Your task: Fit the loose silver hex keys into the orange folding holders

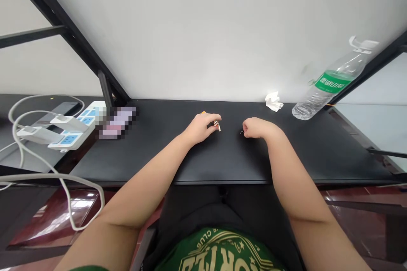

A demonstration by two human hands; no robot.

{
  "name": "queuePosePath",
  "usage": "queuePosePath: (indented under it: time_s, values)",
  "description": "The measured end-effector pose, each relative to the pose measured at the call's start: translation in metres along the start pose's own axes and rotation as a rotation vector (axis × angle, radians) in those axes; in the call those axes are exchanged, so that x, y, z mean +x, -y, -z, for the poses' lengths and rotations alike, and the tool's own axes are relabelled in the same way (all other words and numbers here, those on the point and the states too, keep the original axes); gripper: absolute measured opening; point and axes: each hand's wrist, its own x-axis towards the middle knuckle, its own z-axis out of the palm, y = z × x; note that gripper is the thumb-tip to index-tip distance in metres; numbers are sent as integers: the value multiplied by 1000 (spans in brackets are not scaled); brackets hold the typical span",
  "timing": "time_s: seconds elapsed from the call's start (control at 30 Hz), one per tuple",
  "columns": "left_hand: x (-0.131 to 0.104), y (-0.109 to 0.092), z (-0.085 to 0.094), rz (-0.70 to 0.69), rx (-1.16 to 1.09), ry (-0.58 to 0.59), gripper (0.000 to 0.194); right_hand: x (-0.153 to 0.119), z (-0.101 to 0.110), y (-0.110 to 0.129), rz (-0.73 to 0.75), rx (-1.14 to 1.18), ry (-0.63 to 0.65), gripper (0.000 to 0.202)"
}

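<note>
Beyond the green T-shirt (pixel 216 250), the left hand (pixel 201 128) pinches slim sticks (pixel 217 124) over the black surface (pixel 222 161), probably to keep them bunched, while the right hand (pixel 257 128) curls closed, apparently pinching a thin strand (pixel 242 132).

Two bare hands: one left hand (pixel 201 128), one right hand (pixel 256 128). One crumpled tissue (pixel 274 100) and one clear bottle (pixel 332 81) at far right of the desk (pixel 235 163). At left, one power strip (pixel 90 118), two white adapters (pixel 44 134), one pixelated object (pixel 116 123). The small pieces (pixel 216 123) at the left hand are too tiny to count.
</note>
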Motion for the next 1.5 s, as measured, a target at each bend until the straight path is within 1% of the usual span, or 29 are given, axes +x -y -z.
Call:
queuePosePath:
  time_s: [0.07,0.1,0.17,0.23,0.3,0.33,0.4,0.47,0.5,0.57,0.63,0.8,0.97,1.07,1.13,1.33,1.5]
  values:
    - [0,-2,1,-18,-4,49,22,0,3,14,-115,-6,41,12]
    - [0,-4,1,-22,4,66,20,0,5,20,-149,7,47,11]
    - [-1,-6,3,-14,33,71,18,-2,8,28,-163,65,33,9]
    - [-2,-7,3,-2,64,62,19,-2,7,30,-114,145,-31,8]
    - [-2,-7,4,2,91,61,20,1,3,29,-33,285,-116,9]
    - [-2,-7,3,3,100,62,22,3,0,30,9,388,-153,11]
    - [-2,-6,3,6,110,58,24,9,-7,33,86,641,-211,22]
    - [-2,-5,2,-1,114,62,23,15,-14,40,154,881,-264,31]
    - [-2,-5,2,-8,118,66,21,18,-17,44,187,975,-294,31]
    - [-2,-6,2,-20,134,66,17,23,-22,54,244,1106,-348,29]
    - [-2,-7,2,-33,151,59,17,26,-25,64,283,1175,-397,33]
    - [-2,-9,1,-42,121,23,28,26,-27,75,317,1245,-516,36]
    - [-3,-12,-1,78,70,-59,47,25,-28,77,291,1238,-563,34]
    - [-3,-12,-2,124,73,-64,44,26,-29,78,273,1246,-605,35]
    - [-3,-12,-2,127,75,-60,40,27,-31,78,262,1246,-625,35]
    - [-2,-11,-1,78,90,-42,30,30,-33,77,277,1223,-630,33]
    - [-3,-10,-1,23,95,-47,23,32,-35,76,265,1223,-684,34]
